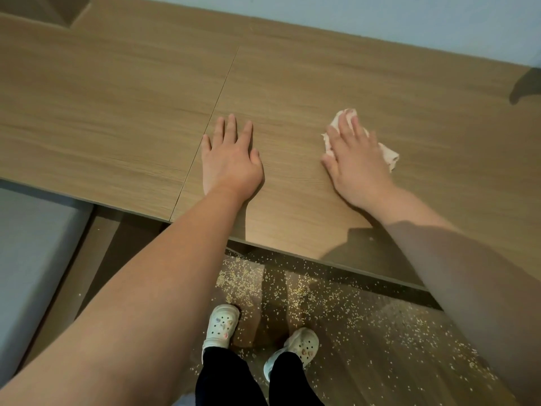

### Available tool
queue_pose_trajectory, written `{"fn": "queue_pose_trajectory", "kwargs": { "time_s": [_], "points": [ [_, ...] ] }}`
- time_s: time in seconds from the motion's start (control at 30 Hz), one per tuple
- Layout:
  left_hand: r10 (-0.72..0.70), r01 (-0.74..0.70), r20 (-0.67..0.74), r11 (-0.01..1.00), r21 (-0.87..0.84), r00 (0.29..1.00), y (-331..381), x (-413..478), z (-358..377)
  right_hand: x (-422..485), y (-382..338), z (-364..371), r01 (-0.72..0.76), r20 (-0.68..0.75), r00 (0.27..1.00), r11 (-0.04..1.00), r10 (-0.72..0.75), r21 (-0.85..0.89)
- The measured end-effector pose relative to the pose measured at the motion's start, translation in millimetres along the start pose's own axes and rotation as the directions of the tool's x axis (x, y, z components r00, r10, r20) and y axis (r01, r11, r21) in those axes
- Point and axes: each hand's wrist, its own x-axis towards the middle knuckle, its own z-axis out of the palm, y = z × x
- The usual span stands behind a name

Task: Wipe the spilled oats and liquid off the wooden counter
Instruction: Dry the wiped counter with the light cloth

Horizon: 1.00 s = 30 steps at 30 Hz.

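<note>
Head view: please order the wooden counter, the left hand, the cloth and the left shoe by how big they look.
1. wooden counter
2. left hand
3. cloth and left shoe: alike; the right hand hides much of the cloth, and the shoe lies farther away.

- Two hands on the counter (117, 112): left hand (231, 159), right hand (355, 162).
- One cloth (389, 156) on the counter.
- Two shoes (221, 325) (298, 345) below the counter.
- Oats (292, 300) below the counter: too many to count.

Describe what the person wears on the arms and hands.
Nothing worn: the left hand and right hand carry no gloves, rings, watch or bracelet. The left forearm and right forearm are bare, with no sleeve in view.
</note>
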Motion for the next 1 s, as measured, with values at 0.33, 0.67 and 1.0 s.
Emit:
{"fn": "queue_pose_trajectory", "kwargs": {
  "time_s": [0.33, 0.67, 1.0],
  "points": [
    [-0.009, 0.008, 0.011, 1.0, 0.029, 1.0, 0.9, 0.6, 1.2, 76.0, 10.5, -36.4, 0.201, -0.379, 0.884, 0.953, -0.276, -0.226],
    [-0.009, 0.008, 0.035, 0.999, 0.044, 0.999, 1.3, 1.8, 2.7, 84.1, -14.5, -34.1, 0.498, -0.179, 0.807, 0.812, -0.562, -0.306],
    [-0.006, 0.004, 0.066, 0.999, 0.043, 0.998, 2.3, 0.3, 0.1, 190.3, -81.9, -73.5, 0.273, -0.328, 0.886, 0.94, -0.329, -0.205]
  ]
}}
